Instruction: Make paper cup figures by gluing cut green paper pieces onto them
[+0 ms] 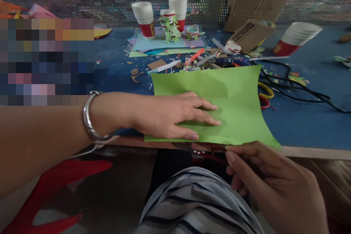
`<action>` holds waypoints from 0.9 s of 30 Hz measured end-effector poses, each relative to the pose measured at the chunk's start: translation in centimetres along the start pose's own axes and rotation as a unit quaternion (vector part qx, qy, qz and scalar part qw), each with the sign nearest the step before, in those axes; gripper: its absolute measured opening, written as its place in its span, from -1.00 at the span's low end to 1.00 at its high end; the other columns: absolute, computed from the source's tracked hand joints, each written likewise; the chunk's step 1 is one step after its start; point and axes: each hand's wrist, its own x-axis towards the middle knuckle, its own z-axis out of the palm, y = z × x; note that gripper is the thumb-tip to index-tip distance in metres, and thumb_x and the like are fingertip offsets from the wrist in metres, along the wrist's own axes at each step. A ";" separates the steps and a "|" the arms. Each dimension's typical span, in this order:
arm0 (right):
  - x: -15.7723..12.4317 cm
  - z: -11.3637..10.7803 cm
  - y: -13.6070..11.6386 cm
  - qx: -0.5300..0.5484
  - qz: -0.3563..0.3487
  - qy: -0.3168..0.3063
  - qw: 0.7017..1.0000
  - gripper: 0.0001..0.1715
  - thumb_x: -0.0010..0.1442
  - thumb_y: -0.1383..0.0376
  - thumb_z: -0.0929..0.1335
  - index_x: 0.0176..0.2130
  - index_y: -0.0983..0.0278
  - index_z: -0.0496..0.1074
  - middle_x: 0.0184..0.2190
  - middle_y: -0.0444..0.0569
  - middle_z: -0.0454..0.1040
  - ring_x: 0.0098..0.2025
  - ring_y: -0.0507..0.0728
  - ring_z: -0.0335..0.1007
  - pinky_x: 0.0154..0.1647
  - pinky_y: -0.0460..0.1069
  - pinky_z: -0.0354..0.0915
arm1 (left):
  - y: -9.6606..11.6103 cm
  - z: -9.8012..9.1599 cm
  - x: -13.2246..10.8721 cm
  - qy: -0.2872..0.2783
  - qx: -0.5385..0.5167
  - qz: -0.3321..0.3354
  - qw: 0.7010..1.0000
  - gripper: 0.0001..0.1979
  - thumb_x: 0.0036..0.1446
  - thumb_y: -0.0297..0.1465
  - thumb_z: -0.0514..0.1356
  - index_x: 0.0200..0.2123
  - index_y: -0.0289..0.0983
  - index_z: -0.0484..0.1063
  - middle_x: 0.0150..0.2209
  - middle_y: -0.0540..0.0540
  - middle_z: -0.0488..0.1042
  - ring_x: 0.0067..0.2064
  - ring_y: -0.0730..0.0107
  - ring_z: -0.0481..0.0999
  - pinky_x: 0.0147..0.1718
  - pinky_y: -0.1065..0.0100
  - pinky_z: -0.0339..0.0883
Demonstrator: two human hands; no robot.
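A sheet of green paper point(236, 98) lies over the near edge of the table, its far part slightly raised and creased. My left hand point(181, 115) rests palm down on it, fingers spread, with a silver bangle on the wrist. At the paper's near edge my right hand point(265, 175) is closed, thumb and index finger pinching the paper's rim. Its other fingers curl below the tabletop. Just left of those fingertips is a dark red part with small rivets point(203, 152), under the edge; what it belongs to is unclear.
Stacked paper cups point(144, 20) stand at the back, near a small green-and-white paper figure point(170, 29). Behind the paper lie markers point(194, 56), paper scraps, and yellow- and red-handled scissors point(265, 90). A black cable point(298, 93) and tilted cups point(297, 38) are at right.
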 end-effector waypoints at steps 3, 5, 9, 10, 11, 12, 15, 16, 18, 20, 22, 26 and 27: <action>0.0 0.0 0.1 0.005 -0.005 -0.001 1.000 -0.73 0.26 0.03 0.43 -0.32 0.16 0.57 -0.61 -0.19 0.53 -0.66 0.01 0.43 -0.64 -0.15 0.33 | -0.2 1.0 -0.1 0.010 0.002 -0.002 1.000 -0.46 0.42 -0.19 0.09 0.42 -0.01 0.22 0.53 -0.06 0.02 0.48 0.08 0.08 0.42 0.03 -0.03; 0.1 -0.1 0.4 0.005 -0.021 -0.004 1.000 -0.74 0.26 0.04 0.43 -0.33 0.16 0.57 -0.63 -0.20 0.52 -0.68 0.00 0.43 -0.66 -0.16 0.33 | -0.3 1.4 -0.4 0.023 0.009 0.002 1.000 -0.47 0.45 -0.19 0.05 0.44 0.01 0.18 0.53 -0.05 0.00 0.48 0.10 0.07 0.42 0.03 -0.05; 0.3 -0.3 0.7 -0.008 -0.054 -0.006 0.998 -0.75 0.23 0.05 0.45 -0.35 0.15 0.58 -0.64 -0.22 0.52 -0.71 0.01 0.42 -0.68 -0.17 0.33 | -0.4 1.9 -2.5 0.089 0.039 0.021 0.995 -0.53 0.41 -0.23 0.11 0.35 -0.08 0.32 0.44 -0.18 0.22 0.38 0.06 0.24 0.37 0.04 0.07; 0.4 -0.3 0.7 -0.008 -0.055 -0.006 0.998 -0.76 0.22 0.06 0.46 -0.35 0.15 0.58 -0.64 -0.22 0.53 -0.71 0.01 0.42 -0.68 -0.17 0.34 | -0.4 2.0 -3.3 0.107 0.047 0.013 0.993 -0.55 0.39 -0.24 0.15 0.30 -0.13 0.35 0.39 -0.23 0.28 0.35 0.04 0.27 0.35 0.03 0.08; 0.4 -0.2 0.6 -0.005 -0.050 -0.003 0.999 -0.76 0.22 0.06 0.46 -0.35 0.16 0.58 -0.64 -0.21 0.53 -0.71 0.01 0.42 -0.68 -0.17 0.34 | -0.3 2.2 -4.2 0.127 0.049 0.002 0.991 -0.58 0.36 -0.24 0.18 0.23 -0.19 0.38 0.31 -0.27 0.34 0.30 0.05 0.31 0.32 0.05 0.12; 0.3 -0.2 0.5 0.000 -0.043 0.001 0.999 -0.76 0.21 0.07 0.45 -0.36 0.17 0.58 -0.64 -0.20 0.52 -0.71 0.01 0.42 -0.67 -0.17 0.34 | -0.2 2.4 -5.1 0.155 0.042 -0.011 0.987 -0.62 0.32 -0.23 0.23 0.14 -0.23 0.41 0.21 -0.28 0.40 0.22 0.07 0.36 0.27 0.08 0.19; 0.2 0.1 0.3 0.006 -0.020 0.017 1.000 -0.76 0.21 0.08 0.45 -0.37 0.17 0.58 -0.66 -0.19 0.50 -0.71 0.00 0.40 -0.67 -0.18 0.30 | 0.5 3.2 -7.1 0.169 0.001 -0.075 0.983 -0.81 0.27 -0.23 0.29 -0.12 -0.18 0.46 0.03 -0.17 0.43 0.08 0.13 0.39 0.12 0.17 0.27; 0.2 0.1 0.3 0.003 -0.016 0.022 1.000 -0.76 0.20 0.08 0.45 -0.37 0.17 0.58 -0.66 -0.20 0.50 -0.71 0.00 0.40 -0.67 -0.17 0.30 | 0.7 3.5 -7.4 0.174 -0.009 -0.092 0.980 -0.84 0.28 -0.24 0.28 -0.17 -0.18 0.46 -0.01 -0.15 0.43 0.06 0.15 0.38 0.09 0.20 0.27; 0.2 0.0 0.4 -0.004 -0.026 0.017 1.000 -0.77 0.19 0.07 0.46 -0.36 0.17 0.58 -0.65 -0.20 0.51 -0.70 0.01 0.41 -0.67 -0.17 0.32 | 1.2 3.9 -7.7 0.176 -0.027 -0.115 0.977 -0.86 0.31 -0.25 0.25 -0.24 -0.19 0.45 -0.04 -0.13 0.41 0.05 0.18 0.35 0.07 0.22 0.24; 0.2 -0.2 0.7 -0.016 -0.038 0.012 0.999 -0.77 0.19 0.06 0.47 -0.34 0.16 0.59 -0.64 -0.19 0.53 -0.69 0.02 0.43 -0.65 -0.17 0.34 | 1.6 4.1 -7.4 0.181 -0.039 -0.132 0.974 -0.83 0.35 -0.26 0.21 -0.30 -0.20 0.44 -0.04 -0.12 0.39 0.05 0.19 0.33 0.06 0.23 0.21; 0.2 -0.4 0.9 -0.030 -0.041 0.013 0.999 -0.76 0.19 0.06 0.46 -0.34 0.16 0.59 -0.64 -0.20 0.53 -0.69 0.01 0.43 -0.66 -0.18 0.34 | 1.8 4.3 -7.1 0.195 -0.048 -0.151 0.968 -0.79 0.36 -0.27 0.17 -0.34 -0.22 0.41 -0.05 -0.11 0.39 0.03 0.20 0.33 0.05 0.22 0.20; 0.1 -0.6 0.8 -0.041 -0.030 0.030 0.998 -0.74 0.20 0.04 0.45 -0.31 0.16 0.61 -0.64 -0.22 0.52 -0.69 -0.01 0.42 -0.67 -0.18 0.32 | 2.0 4.5 -6.9 0.213 -0.048 -0.161 0.962 -0.76 0.36 -0.28 0.16 -0.37 -0.24 0.39 -0.07 -0.12 0.37 0.01 0.20 0.31 0.03 0.21 0.19; 0.0 -0.6 0.7 -0.038 -0.028 0.032 0.998 -0.74 0.20 0.04 0.45 -0.31 0.15 0.61 -0.64 -0.22 0.52 -0.69 -0.01 0.41 -0.66 -0.17 0.31 | 2.0 4.5 -6.9 0.211 -0.047 -0.159 0.963 -0.77 0.37 -0.29 0.15 -0.36 -0.25 0.39 -0.06 -0.13 0.36 0.00 0.21 0.30 0.03 0.20 0.18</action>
